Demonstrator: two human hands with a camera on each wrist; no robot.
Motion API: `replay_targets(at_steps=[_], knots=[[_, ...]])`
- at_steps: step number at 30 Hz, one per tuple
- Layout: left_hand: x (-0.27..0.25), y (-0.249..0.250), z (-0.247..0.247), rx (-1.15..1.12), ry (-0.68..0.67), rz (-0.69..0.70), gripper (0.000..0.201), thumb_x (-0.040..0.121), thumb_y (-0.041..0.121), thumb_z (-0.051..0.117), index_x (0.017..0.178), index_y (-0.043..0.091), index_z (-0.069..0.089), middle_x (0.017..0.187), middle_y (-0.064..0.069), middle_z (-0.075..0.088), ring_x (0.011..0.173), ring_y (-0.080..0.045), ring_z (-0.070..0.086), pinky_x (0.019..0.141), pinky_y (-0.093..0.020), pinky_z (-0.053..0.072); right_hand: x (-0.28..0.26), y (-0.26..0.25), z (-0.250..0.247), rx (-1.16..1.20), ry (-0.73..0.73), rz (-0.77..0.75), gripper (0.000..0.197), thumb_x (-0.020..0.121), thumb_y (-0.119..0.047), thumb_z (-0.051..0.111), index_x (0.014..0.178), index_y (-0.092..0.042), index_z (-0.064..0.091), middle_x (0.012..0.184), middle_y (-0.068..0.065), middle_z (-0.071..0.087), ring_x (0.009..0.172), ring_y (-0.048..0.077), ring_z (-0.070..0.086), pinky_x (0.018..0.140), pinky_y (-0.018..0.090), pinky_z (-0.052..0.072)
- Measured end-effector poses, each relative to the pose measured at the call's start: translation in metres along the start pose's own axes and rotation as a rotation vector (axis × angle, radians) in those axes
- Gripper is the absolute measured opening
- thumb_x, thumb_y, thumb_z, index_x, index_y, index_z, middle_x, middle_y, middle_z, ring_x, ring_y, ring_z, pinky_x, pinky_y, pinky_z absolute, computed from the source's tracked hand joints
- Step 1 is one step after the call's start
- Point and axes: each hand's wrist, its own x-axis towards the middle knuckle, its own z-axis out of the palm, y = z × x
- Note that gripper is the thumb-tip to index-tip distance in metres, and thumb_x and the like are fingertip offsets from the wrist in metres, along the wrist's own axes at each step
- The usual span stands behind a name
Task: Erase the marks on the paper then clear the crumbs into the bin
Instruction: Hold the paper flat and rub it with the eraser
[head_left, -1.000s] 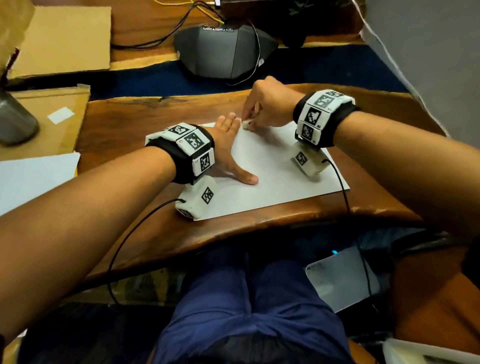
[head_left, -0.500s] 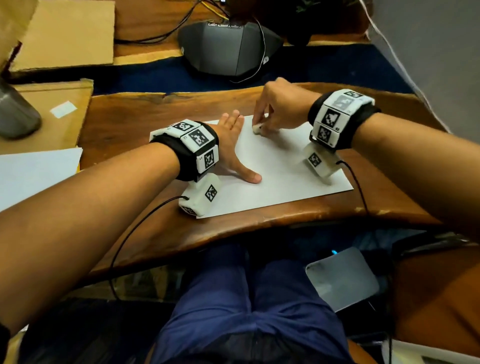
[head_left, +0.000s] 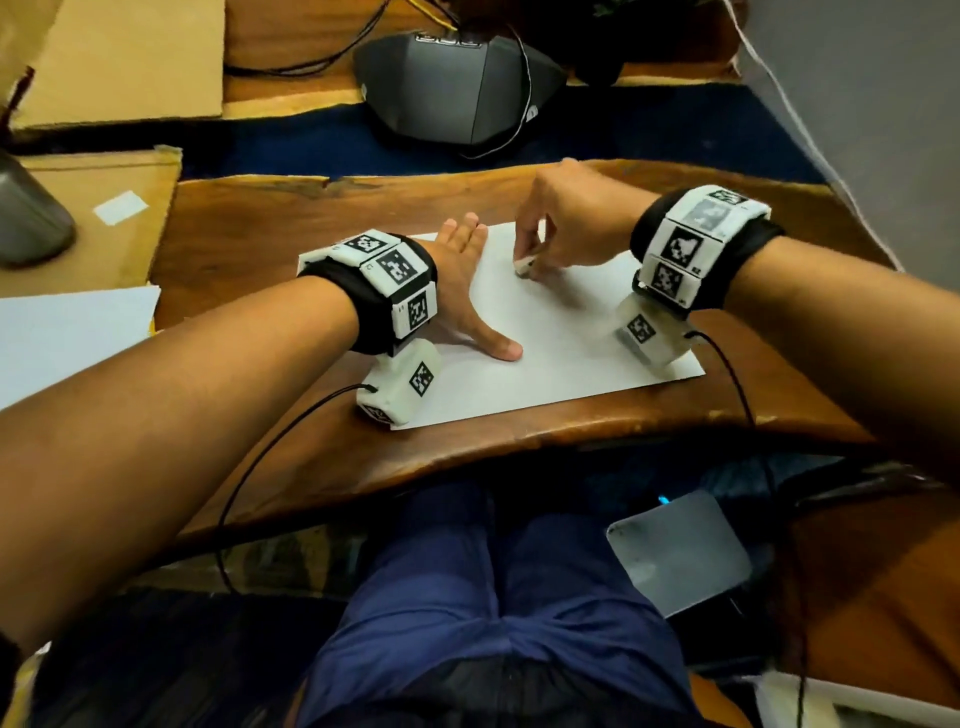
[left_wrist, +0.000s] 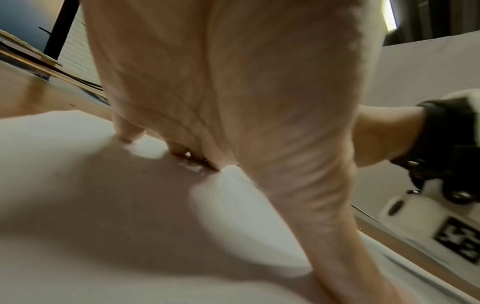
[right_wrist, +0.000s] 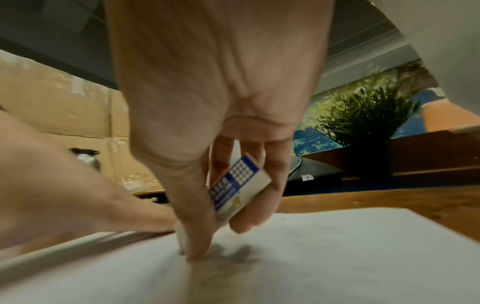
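— Where was the paper (head_left: 561, 332)?

— It lay flat on the wooden bench (head_left: 291, 223), near the front edge, with the person's lap below it.

— And the left hand (head_left: 462, 291)?

— Spread flat, palm down on the sheet's left part, fingers straight and the thumb stuck out to the right. It held nothing; it only pressed the sheet.

— The right hand (head_left: 566, 228)?

— Its thumb and fingertips pinched a small white eraser (head_left: 523, 266), held steeply with its lower end against the sheet. In the right wrist view the eraser (right_wrist: 237, 188) wore a blue and white sleeve, the thumb in front of it and the fingers (right_wrist: 275, 185) behind.

— Any marks to be seen?

— A faint grey smudge (right_wrist: 233, 254) lay on the sheet just beside the thumb tip. Crumbs I could not make out.

— What else stood about?

— A dark grey device (head_left: 457, 88) beyond the bench, cardboard (head_left: 119, 62) to the far left, a grey metal vessel (head_left: 26, 218) at the left edge.
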Motion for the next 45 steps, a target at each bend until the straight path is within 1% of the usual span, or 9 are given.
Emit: replay_targets(at_steps=[5, 10, 14, 20, 25, 28, 32, 39, 45], knots=[[0.0, 0.0, 0.001, 0.006, 0.007, 0.006, 0.158, 0.041, 0.095, 0.059, 0.152, 0.018, -0.024, 0.159, 0.002, -0.031, 0.149, -0.019, -0.019, 0.12, -0.042, 0.001, 0.002, 0.0, -0.012, -0.028, -0.124, -0.056, 0.016, 0.075, -0.024, 0.086, 0.09, -0.023, 0.08, 0.076, -0.015, 0.068, 0.067, 0.001, 0.06, 0.056, 0.004, 0.038], [-0.001, 0.001, 0.0, 0.001, -0.003, 0.005, 0.156, 0.045, 0.092, 0.061, 0.152, 0.018, -0.024, 0.158, 0.001, -0.032, 0.148, -0.02, -0.02, 0.12, -0.042, -0.001, 0.022, -0.004, -0.008, 0.039, 0.081, 0.016, 0.022, 0.07, -0.021, 0.088, 0.09, -0.016, 0.081, 0.081, -0.001, 0.074, 0.075, 0.016, 0.065, 0.079, 0.032, 0.051], [0.003, -0.003, 0.002, 0.002, 0.008, 0.003, 0.16, 0.039, 0.096, 0.059, 0.152, 0.018, -0.024, 0.158, 0.002, -0.032, 0.148, -0.019, -0.021, 0.12, -0.043, 0.0, 0.005, -0.006, -0.009, 0.037, -0.145, -0.022, 0.02, 0.071, -0.03, 0.089, 0.088, -0.029, 0.08, 0.074, -0.015, 0.072, 0.068, 0.015, 0.069, 0.065, 0.029, 0.057], [0.0, -0.001, 0.0, -0.005, 0.005, 0.007, 0.158, 0.041, 0.093, 0.061, 0.152, 0.019, -0.024, 0.158, 0.002, -0.032, 0.148, -0.02, -0.021, 0.12, -0.043, -0.001, 0.015, 0.002, -0.005, 0.097, 0.087, 0.032, 0.022, 0.073, -0.025, 0.087, 0.093, -0.018, 0.081, 0.086, -0.001, 0.075, 0.076, 0.013, 0.064, 0.076, 0.029, 0.053], [0.0, -0.001, -0.001, 0.005, 0.001, 0.003, 0.159, 0.04, 0.094, 0.06, 0.152, 0.018, -0.025, 0.158, 0.002, -0.032, 0.148, -0.02, -0.021, 0.119, -0.046, -0.001, 0.001, 0.003, -0.013, 0.08, -0.208, 0.029, 0.02, 0.073, -0.031, 0.087, 0.091, -0.027, 0.081, 0.079, -0.01, 0.075, 0.068, 0.016, 0.068, 0.062, 0.03, 0.055], [0.0, -0.003, 0.0, -0.005, -0.003, 0.024, 0.16, 0.038, 0.095, 0.058, 0.152, 0.02, -0.025, 0.158, 0.003, -0.032, 0.148, -0.019, -0.022, 0.12, -0.05, -0.001, -0.004, 0.014, -0.011, 0.082, -0.032, 0.079, 0.02, 0.074, -0.025, 0.087, 0.093, -0.022, 0.081, 0.081, -0.009, 0.074, 0.067, 0.013, 0.065, 0.059, 0.021, 0.047], [-0.006, -0.012, 0.0, 0.015, 0.011, 0.066, 0.16, 0.03, 0.096, 0.055, 0.154, 0.025, -0.019, 0.16, 0.006, -0.027, 0.149, -0.018, -0.019, 0.12, -0.053, -0.006, -0.02, 0.016, -0.005, 0.128, -0.023, 0.126, 0.015, 0.078, -0.021, 0.085, 0.092, -0.019, 0.081, 0.073, -0.012, 0.07, 0.061, 0.013, 0.065, 0.046, 0.015, 0.049], [-0.021, -0.021, -0.013, 0.027, 0.047, 0.118, 0.127, 0.064, 0.064, 0.08, 0.156, 0.037, -0.004, 0.164, 0.006, -0.013, 0.151, -0.019, -0.006, 0.121, -0.051, 0.0, -0.062, 0.01, 0.011, 0.207, 0.002, 0.15, 0.016, 0.081, -0.025, 0.083, 0.094, -0.016, 0.081, 0.083, -0.003, 0.076, 0.065, 0.014, 0.068, 0.057, 0.026, 0.06], [-0.014, 0.006, -0.005, -0.049, 0.023, 0.133, 0.128, 0.052, 0.082, 0.069, 0.154, 0.043, 0.001, 0.165, 0.007, -0.007, 0.151, -0.02, 0.001, 0.121, -0.051, 0.013, -0.067, 0.003, 0.016, 0.215, 0.033, 0.146, 0.016, 0.081, -0.022, 0.082, 0.095, -0.014, 0.081, 0.081, -0.006, 0.074, 0.06, 0.004, 0.063, 0.047, 0.014, 0.05]])
